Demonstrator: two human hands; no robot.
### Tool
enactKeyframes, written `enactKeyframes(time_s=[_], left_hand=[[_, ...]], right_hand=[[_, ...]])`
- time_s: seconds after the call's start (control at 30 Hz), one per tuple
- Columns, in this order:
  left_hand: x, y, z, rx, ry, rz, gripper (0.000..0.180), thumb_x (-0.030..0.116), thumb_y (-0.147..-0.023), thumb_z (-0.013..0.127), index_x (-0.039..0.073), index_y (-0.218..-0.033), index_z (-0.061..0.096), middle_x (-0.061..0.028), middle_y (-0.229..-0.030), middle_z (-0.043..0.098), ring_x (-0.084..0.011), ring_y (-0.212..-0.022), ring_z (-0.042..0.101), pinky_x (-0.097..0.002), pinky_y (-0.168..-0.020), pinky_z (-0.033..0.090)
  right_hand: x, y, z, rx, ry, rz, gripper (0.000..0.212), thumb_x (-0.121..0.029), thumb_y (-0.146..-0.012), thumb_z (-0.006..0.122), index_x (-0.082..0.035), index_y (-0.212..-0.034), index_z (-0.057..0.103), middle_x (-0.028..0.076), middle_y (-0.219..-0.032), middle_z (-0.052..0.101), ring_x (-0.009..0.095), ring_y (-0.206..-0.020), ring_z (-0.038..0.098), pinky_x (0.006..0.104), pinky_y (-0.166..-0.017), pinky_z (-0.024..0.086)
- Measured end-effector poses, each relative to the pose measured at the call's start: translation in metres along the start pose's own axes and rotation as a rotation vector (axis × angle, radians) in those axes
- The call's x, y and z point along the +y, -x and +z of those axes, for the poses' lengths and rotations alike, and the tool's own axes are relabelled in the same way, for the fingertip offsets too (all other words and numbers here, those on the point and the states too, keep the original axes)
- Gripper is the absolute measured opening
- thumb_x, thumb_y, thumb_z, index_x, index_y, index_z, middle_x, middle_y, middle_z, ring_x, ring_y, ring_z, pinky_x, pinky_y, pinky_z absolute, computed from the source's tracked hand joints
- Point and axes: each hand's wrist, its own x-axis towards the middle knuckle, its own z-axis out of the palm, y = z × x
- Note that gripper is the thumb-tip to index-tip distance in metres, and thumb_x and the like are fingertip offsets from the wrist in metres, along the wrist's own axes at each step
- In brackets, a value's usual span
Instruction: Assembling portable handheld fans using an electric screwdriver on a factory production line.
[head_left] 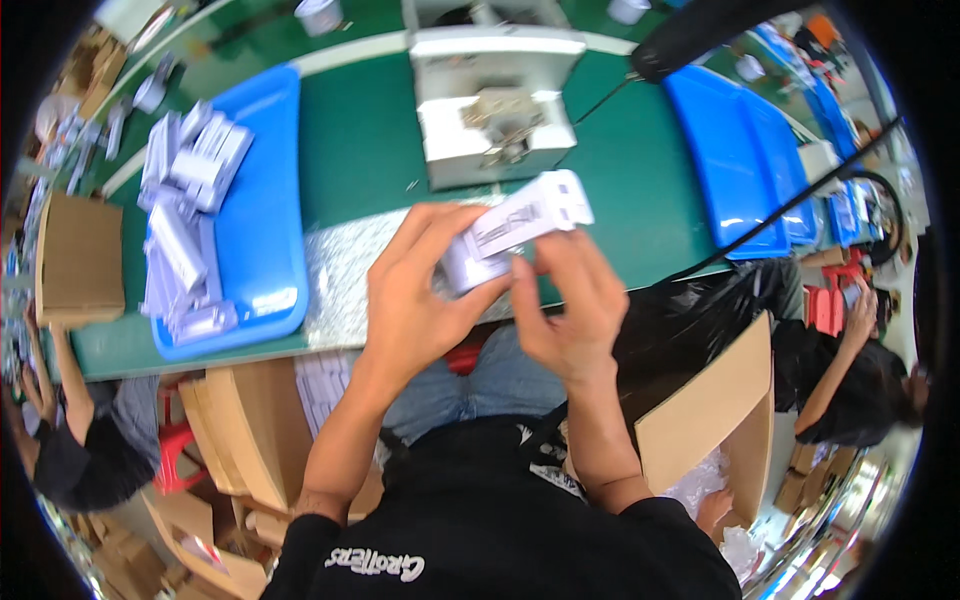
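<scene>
A small white carton [515, 222] with dark print is held over the near edge of the green table, tilted up to the right. My left hand [412, 285] is closed round its left end, fingers behind and thumb in front. The fingers of my right hand [572, 305] pinch its lower right side, the thumb just under it. Below the printed face shows another white panel [470, 262]; whether it belongs to the same carton I cannot tell. Just beyond stands an open white box [500, 160] with beige and metallic pieces inside.
At left a blue tray [285, 200] bears a heap of small white cartons [185, 215]. Blue trays [735, 170] lie at right, near a black cable [800, 200]. Bubble wrap [350, 265] covers the table's front. Cardboard boxes [250, 430] flank my lap; other people work on both sides.
</scene>
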Motion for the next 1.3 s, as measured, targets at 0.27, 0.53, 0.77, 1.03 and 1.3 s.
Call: enactKeyframes(time_s=[0.27,0.53,0.77,1.03,1.3], left_hand=[[-0.004,-0.002,-0.008,0.011,-0.156,-0.019,0.057,0.002,-0.073,0.088,0.001,-0.126,0.07,-0.0177,-0.118,0.07,-0.0335,-0.107,0.071,-0.0395,-0.094,0.056],[-0.005,0.008,-0.018,-0.036,0.071,-0.047,0.054,0.007,-0.076,0.087,0.0,-0.127,0.069,-0.0184,-0.122,0.07,-0.0327,-0.112,0.069,-0.0395,-0.099,0.055],[0.001,0.014,-0.018,-0.084,0.079,-0.06,0.06,0.009,-0.075,0.092,0.0,-0.129,0.066,-0.0178,-0.125,0.068,-0.032,-0.116,0.068,-0.0389,-0.101,0.054],[-0.007,0.029,-0.021,-0.121,0.047,-0.113,0.072,0.014,-0.078,0.094,0.001,-0.139,0.059,-0.0156,-0.129,0.064,-0.0289,-0.119,0.066,-0.038,-0.104,0.053],[-0.026,0.01,-0.023,0.012,0.086,-0.15,0.063,0.004,-0.078,0.089,-0.001,-0.133,0.059,-0.0159,-0.124,0.063,-0.03,-0.112,0.066,-0.0378,-0.103,0.051]], right_hand=[[0.002,-0.006,0.013,0.112,-0.072,-0.012,0.018,-0.002,-0.083,0.077,-0.003,-0.099,0.068,0.01,-0.087,0.067,0.029,-0.075,0.067,0.0394,-0.065,0.055],[-0.008,0.005,-0.008,-0.32,-0.449,-0.113,0.013,0.004,-0.078,0.081,-0.001,-0.086,0.072,0.011,-0.079,0.073,0.026,-0.066,0.074,0.0325,-0.06,0.057],[0.01,-0.121,-0.027,0.668,-0.352,0.078,0.049,-0.011,-0.102,0.066,0.003,-0.146,0.05,0.019,-0.146,0.054,0.026,-0.131,0.055,0.0423,-0.106,0.048],[0.062,-0.152,-0.049,0.302,-0.783,0.008,0.057,-0.029,-0.109,0.06,0.001,-0.155,0.042,0.018,-0.117,0.067,0.024,-0.096,0.071,0.0342,-0.083,0.058],[0.027,-0.158,-0.05,-0.158,-1.404,-0.218,0.058,-0.034,-0.111,0.054,0.005,-0.153,0.04,0.011,-0.086,0.061,0.015,-0.063,0.059,0.0279,-0.057,0.048]])
